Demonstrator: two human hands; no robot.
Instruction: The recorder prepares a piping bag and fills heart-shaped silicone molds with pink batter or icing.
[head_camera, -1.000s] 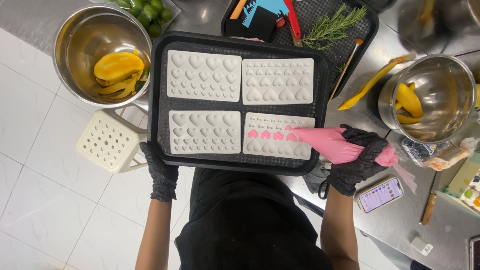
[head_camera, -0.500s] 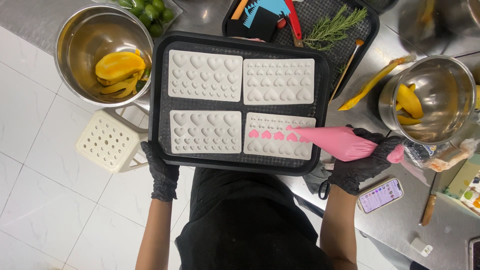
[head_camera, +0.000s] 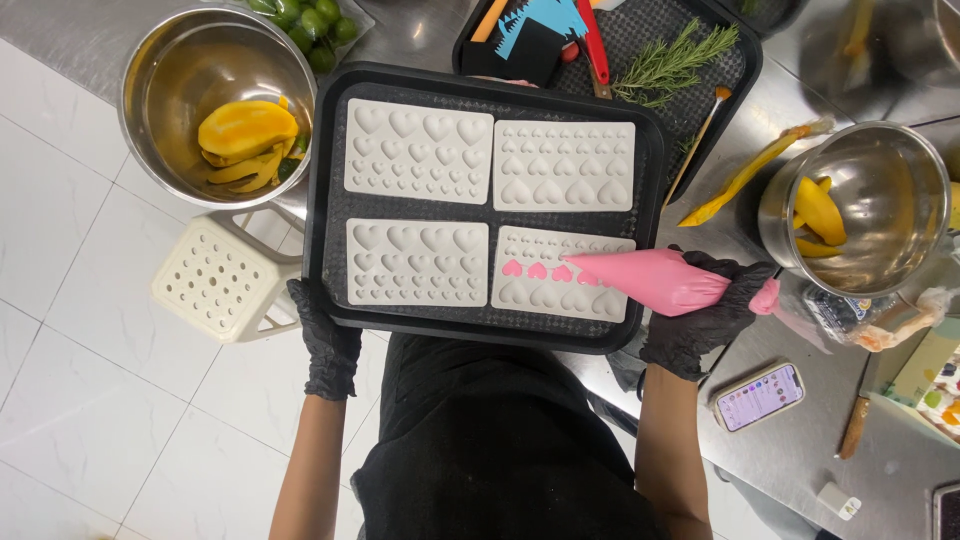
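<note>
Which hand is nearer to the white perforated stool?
Left. The left hand grips the black tray's near-left corner, right beside the stool. The right hand holds the pink piping bag across the tray.

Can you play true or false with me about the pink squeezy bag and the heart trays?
1. The right hand holds the pink piping bag. True.
2. All four white heart moulds are filled with pink. False: only the lower right mould has pink hearts, a few in one row; the upper left mould and the others are empty.
3. The left hand grips the edge of the black tray. True.
4. Both hands are bare. False: both wear black gloves.
5. The metal bowl at upper left holds yellow fruit pieces. True.
6. The phone lies on the tray. False: it lies on the steel counter, right of the tray.
</note>
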